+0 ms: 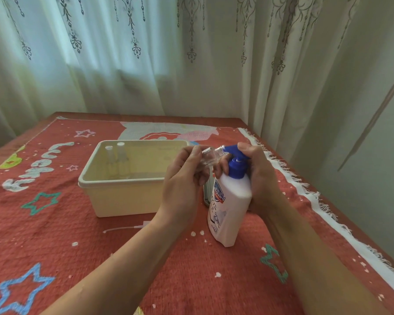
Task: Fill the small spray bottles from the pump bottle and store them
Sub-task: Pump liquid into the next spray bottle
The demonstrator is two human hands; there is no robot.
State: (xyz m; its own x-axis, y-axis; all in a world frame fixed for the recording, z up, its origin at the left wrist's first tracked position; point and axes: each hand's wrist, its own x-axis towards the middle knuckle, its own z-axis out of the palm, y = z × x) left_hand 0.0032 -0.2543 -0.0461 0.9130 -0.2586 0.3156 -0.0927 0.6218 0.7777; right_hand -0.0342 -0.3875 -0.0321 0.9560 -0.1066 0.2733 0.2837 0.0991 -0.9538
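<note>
A white pump bottle [228,205] with a blue pump head [236,163] is tilted above the red cloth. My right hand [259,176] grips it around the neck and pump. My left hand [187,176] holds a small clear spray bottle [210,156] on its side, its open mouth up against the blue nozzle. Two more small clear bottles [117,163] with white caps stand upright in the back left corner of a cream plastic box [123,196].
A white spray-cap tube [125,228] lies on the red patterned cloth [191,269] in front of the box. A grey metal object [206,194] shows partly behind the pump bottle. Curtains hang behind the table; the cloth's white fringe runs along the right edge.
</note>
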